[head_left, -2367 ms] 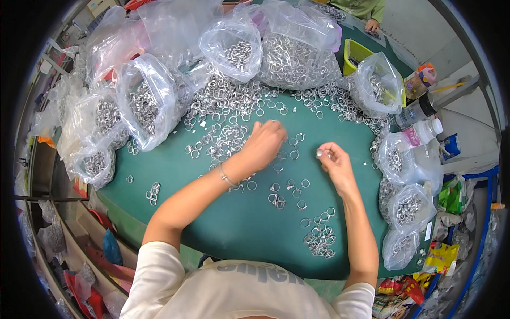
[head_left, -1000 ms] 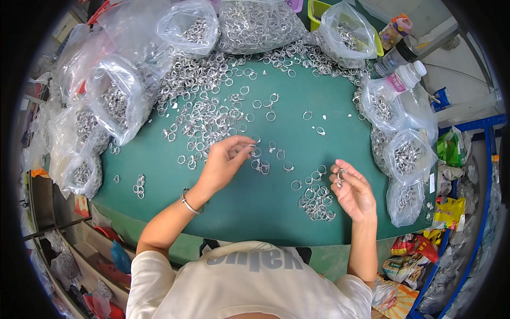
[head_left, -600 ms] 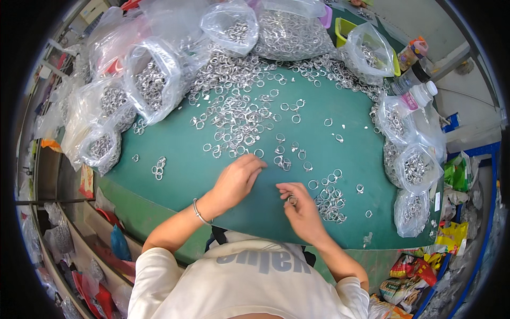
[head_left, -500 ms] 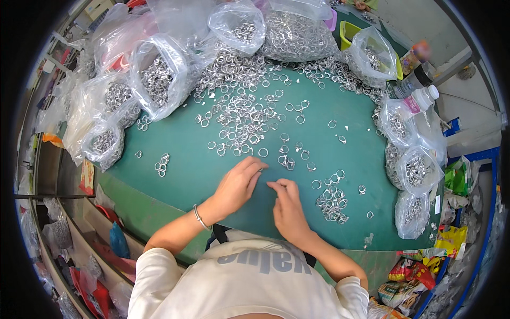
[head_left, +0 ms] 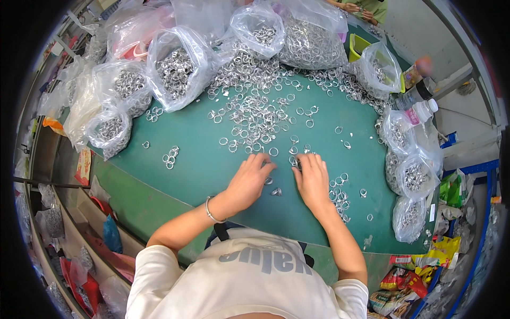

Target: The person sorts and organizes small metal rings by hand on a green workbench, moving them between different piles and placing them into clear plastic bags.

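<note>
Silver-coloured metal rings lie loose on the green tabletop (head_left: 207, 165), with a spread heap of rings (head_left: 257, 119) beyond my hands. My left hand (head_left: 248, 181), a bangle on its wrist, is bent at the table just below this heap. Its thumb and fingers curl toward each other, and whatever lies between them is hidden. My right hand (head_left: 313, 181) reaches over a few rings (head_left: 294, 160), its fingers stretched forward and thumb apart, touching or just above them. Between my hands, a small ring cluster (head_left: 276, 192) rests on the table. More rings (head_left: 340, 194) lie right of my right hand.
Clear plastic bags of rings line the far edge, including a large open bag (head_left: 175, 74). Smaller ring bags (head_left: 417, 178) and a white bottle (head_left: 422, 111) stand along the right. A yellow-green basket (head_left: 358, 45) sits far right. Another person's hands (head_left: 356, 9) show at the top.
My right hand has moved right and forward onto the rings, away from my left hand. A small ring cluster now shows between my hands. The view has shifted slightly.
</note>
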### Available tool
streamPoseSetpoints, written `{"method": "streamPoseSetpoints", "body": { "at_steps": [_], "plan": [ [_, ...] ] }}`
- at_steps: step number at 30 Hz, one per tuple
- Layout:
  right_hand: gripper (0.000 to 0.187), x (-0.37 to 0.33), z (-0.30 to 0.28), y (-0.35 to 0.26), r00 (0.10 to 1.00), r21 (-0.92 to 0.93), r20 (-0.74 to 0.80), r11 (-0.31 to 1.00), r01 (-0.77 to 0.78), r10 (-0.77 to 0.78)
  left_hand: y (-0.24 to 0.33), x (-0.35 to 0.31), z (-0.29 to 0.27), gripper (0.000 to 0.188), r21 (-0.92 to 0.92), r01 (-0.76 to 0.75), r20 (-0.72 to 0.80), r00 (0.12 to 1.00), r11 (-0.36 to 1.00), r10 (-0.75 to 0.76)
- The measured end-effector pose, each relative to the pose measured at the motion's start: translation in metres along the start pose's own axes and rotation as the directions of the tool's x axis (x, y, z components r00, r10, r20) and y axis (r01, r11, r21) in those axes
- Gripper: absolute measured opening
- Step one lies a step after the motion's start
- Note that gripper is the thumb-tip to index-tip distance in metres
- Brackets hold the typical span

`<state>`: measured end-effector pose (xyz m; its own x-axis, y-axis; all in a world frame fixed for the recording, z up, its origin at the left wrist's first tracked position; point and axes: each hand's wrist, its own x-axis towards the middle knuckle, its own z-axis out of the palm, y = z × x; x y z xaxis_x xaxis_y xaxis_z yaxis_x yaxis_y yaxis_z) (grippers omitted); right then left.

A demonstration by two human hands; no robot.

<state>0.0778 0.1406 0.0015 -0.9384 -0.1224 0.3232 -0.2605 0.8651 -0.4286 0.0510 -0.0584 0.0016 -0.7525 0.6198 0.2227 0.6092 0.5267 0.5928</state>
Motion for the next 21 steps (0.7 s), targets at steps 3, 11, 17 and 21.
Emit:
{"method": "streamPoseSetpoints", "body": {
  "at_steps": [3,11,17,21],
  "plan": [
    [0.009,-0.006,-0.009,0.014,0.994,0.042,-0.077,0.996,-0.077,0.08,0.006,-0.012,0.004,0.029,-0.055,0.006,0.002,1.0,0.998,-0.006],
    [0.031,0.01,-0.017,0.02,0.991,0.033,-0.131,0.999,0.036,-0.031,0.021,-0.031,0.019,0.03,-0.069,-0.051,0.067,0.996,0.996,0.055],
    [0.026,0.012,-0.003,0.029,0.995,-0.163,0.051,0.982,0.097,-0.09,0.028,-0.033,0.01,0.027,-0.009,-0.077,0.048,0.996,0.997,0.077],
    [0.026,0.017,-0.008,0.03,0.999,-0.135,-0.042,0.991,-0.002,-0.003,0.022,-0.039,0.011,0.023,0.002,-0.139,0.063,0.988,0.99,0.139]
  ]
}}
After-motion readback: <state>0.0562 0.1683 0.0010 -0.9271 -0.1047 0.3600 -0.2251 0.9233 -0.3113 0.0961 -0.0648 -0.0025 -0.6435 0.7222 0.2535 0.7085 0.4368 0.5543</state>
